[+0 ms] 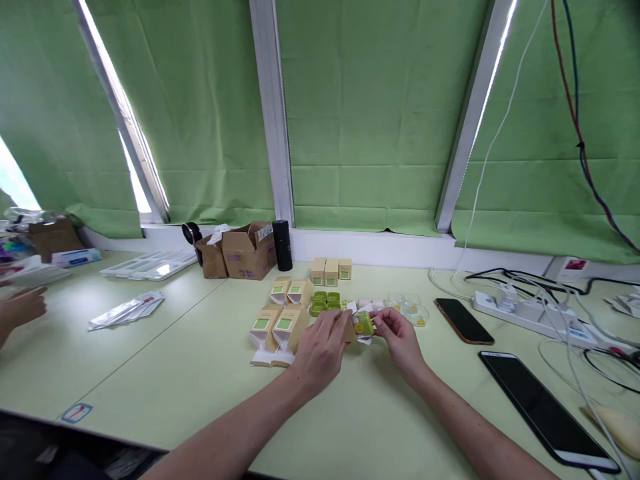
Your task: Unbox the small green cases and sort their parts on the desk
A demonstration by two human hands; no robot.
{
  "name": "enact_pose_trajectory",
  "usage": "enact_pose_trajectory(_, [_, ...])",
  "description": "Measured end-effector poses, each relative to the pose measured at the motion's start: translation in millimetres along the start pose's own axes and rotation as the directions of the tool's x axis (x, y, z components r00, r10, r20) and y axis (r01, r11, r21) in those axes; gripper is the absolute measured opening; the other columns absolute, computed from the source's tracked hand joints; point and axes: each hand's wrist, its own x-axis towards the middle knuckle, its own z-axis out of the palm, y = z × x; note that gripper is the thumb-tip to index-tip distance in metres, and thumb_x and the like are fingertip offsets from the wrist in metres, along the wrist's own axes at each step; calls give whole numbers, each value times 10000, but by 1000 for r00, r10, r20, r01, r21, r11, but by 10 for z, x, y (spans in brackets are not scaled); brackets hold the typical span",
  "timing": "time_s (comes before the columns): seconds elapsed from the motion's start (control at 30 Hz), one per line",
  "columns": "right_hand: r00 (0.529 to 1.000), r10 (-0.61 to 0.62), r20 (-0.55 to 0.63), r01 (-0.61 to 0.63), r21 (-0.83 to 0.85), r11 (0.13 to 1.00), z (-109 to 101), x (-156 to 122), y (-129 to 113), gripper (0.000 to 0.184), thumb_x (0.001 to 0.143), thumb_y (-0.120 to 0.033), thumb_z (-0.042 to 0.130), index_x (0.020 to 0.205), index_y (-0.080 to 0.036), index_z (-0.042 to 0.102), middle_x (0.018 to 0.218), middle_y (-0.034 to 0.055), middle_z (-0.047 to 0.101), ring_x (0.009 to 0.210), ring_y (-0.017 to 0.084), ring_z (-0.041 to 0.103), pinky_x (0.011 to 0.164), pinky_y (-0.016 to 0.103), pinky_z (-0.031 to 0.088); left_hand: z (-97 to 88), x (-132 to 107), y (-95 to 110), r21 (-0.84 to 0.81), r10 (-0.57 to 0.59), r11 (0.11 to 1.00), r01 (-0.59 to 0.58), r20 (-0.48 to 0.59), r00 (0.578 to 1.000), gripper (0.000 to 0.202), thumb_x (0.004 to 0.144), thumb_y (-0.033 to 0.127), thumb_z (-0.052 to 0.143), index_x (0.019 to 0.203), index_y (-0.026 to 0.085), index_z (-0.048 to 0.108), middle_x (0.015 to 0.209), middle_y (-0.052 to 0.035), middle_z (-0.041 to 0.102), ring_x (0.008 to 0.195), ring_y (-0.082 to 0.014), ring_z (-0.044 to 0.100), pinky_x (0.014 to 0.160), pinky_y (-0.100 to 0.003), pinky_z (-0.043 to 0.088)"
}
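Note:
My left hand (320, 350) is closed around a small tan carton (349, 331) with its open end toward the right. A small green piece with yellow round parts (364, 325) sits at that opening, with white flaps around it. My right hand (400, 339) pinches the right end of the green piece. Left of my hands stand several tan cartons (289, 327) with green windows, the front ones with white flaps out. Behind my left hand are several green square pieces (325, 301). Clear plastic domed pieces (413, 309) lie behind my right hand.
Closed small cartons (331, 272) stand near the wall. A brown cardboard box (249, 252) and black cylinder (283, 245) are at back left. Two phones (465, 320) and a power strip (530, 317) with cables lie right. Another person's hand (23, 308) shows at far left.

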Motion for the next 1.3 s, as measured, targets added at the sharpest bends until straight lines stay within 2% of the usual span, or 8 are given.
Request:
enact_pose_trajectory(0.13, [995, 68, -74, -60, 99, 993, -31, 32, -59, 481, 670, -629, 868, 779, -223, 635, 793, 29, 708, 721, 200, 640, 659, 334, 568, -20, 10, 5, 4, -17, 1000, 17, -50, 999, 696, 930, 127, 593, 1567, 222, 329, 1320, -160, 608, 1232, -328, 601, 934, -454, 584])
enact_pose_trajectory(0.37, [976, 114, -186, -87, 148, 985, -137, 73, -103, 495, 599, -610, 900, 777, -225, 645, 855, 49, 748, 730, 196, 639, 621, 298, 520, -72, 67, -66, -85, -195, 979, 186, -127, 972, 696, 920, 152, 625, 1552, 255, 353, 1345, -139, 577, 1246, -318, 586, 982, -478, 564])
enact_pose_trajectory(0.53, [977, 82, -195, -75, 44, 996, -177, 113, -28, 522, 582, -655, 888, 743, -217, 652, 776, 46, 728, 700, 205, 625, 617, 305, 487, -65, 99, -136, -260, -310, 931, 258, -183, 933, 657, 954, 221, 618, 1554, 284, 358, 1390, -128, 544, 1310, -296, 552, 1055, -476, 529])
enact_pose_trajectory(0.67, [985, 57, -161, -64, -38, 997, -180, 137, 27, 540, 581, -680, 877, 702, -209, 642, 768, 61, 737, 696, 211, 621, 642, 316, 479, -27, 101, -150, -433, -388, 852, 294, -146, 910, 643, 947, 245, 635, 1537, 307, 388, 1450, -111, 523, 1363, -281, 525, 1039, -446, 549])
enact_pose_trajectory(0.77, [990, 63, -124, -77, -109, 991, -193, 147, 85, 521, 603, -672, 860, 693, -210, 635, 792, 72, 746, 709, 222, 626, 655, 327, 475, -18, 126, -137, -630, -498, 691, 355, -59, 865, 643, 944, 281, 654, 1527, 297, 384, 1446, -114, 540, 1361, -274, 532, 982, -408, 578])
enact_pose_trajectory(0.9, [995, 39, -91, -58, -208, 977, -224, 153, 173, 447, 668, -624, 822, 701, -213, 648, 762, 50, 727, 692, 213, 610, 651, 322, 462, -18, 185, -143, -870, -590, 342, 354, 94, 802, 629, 905, 391, 739, 1429, 240, 424, 1338, -135, 634, 1303, -276, 591, 984, -389, 566])
enact_pose_trajectory(1.07, [998, 10, -67, -27, -258, 966, -235, 146, 210, 382, 715, -566, 798, 711, -210, 660, 697, 24, 692, 652, 195, 585, 624, 307, 450, -2, 212, -177, -933, -593, -80, 351, 327, 736, 627, 828, 450, 828, 1285, 222, 464, 1201, -117, 728, 1097, -274, 714, 894, -403, 607])
enact_pose_trajectory(1.3, [1000, 17, -26, -23, -290, 957, -219, 126, 212, 312, 743, -486, 782, 715, -198, 664, 698, 26, 685, 657, 190, 589, 638, 307, 448, -69, 212, -135, -901, -516, -323, 291, 425, 743, 377, 924, 340, 740, 1214, 208, 539, 1270, -98, 705, 1070, -242, 724, 923, -478, 635])
